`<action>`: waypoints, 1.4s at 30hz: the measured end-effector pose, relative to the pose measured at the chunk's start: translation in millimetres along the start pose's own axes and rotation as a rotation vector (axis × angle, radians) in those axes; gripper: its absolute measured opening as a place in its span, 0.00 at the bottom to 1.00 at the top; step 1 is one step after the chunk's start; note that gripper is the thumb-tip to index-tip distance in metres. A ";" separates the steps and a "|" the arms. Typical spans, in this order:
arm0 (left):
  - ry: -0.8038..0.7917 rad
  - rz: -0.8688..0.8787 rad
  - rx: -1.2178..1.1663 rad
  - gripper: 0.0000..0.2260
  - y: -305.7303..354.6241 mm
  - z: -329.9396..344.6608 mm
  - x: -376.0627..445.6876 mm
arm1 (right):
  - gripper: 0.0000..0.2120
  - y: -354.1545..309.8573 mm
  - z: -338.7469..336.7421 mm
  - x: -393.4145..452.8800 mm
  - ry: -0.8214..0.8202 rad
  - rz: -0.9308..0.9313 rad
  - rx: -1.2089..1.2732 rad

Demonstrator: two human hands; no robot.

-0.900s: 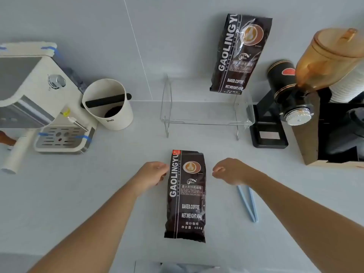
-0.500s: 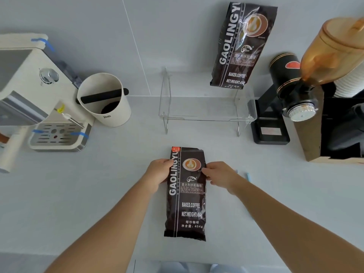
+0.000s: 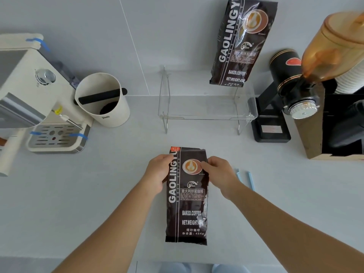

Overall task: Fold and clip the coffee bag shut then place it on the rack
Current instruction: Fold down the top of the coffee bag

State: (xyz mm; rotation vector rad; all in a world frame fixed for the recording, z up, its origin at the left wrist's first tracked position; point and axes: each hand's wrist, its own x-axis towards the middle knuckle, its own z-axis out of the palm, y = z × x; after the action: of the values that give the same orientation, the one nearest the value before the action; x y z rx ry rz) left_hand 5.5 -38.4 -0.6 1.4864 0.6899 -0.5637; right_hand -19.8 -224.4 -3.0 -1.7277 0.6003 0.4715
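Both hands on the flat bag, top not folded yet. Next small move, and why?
Probably fold the top edge toward the body. The left hand and right hand pinch the bag at its upper sides, its top still lies flat and unfolded, and the clip waits untouched beside the right wrist.

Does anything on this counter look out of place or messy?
Nothing spilled or damaged. The only oddities: blue tape strips stuck on the coffee machine, and the blue clip lying open beside the coffee bag.
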 end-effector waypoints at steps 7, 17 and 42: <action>-0.007 0.121 -0.135 0.10 15.7 -4.3 -26.1 | 0.15 -16.5 1.7 -29.0 0.031 -0.140 0.047; -0.094 0.371 -0.294 0.13 36.7 2.7 -67.6 | 0.09 -35.7 -19.3 -60.7 0.100 -0.369 0.074; -0.037 0.635 -0.065 0.17 48.0 7.7 -113.8 | 0.22 -73.7 -54.0 -98.4 -0.031 -0.666 -0.086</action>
State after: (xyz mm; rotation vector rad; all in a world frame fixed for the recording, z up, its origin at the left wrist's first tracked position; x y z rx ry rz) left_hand -38.5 -53.5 114.1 1.5264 0.1777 -0.0786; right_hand -51.6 -249.4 125.0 -1.8729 -0.0384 0.0505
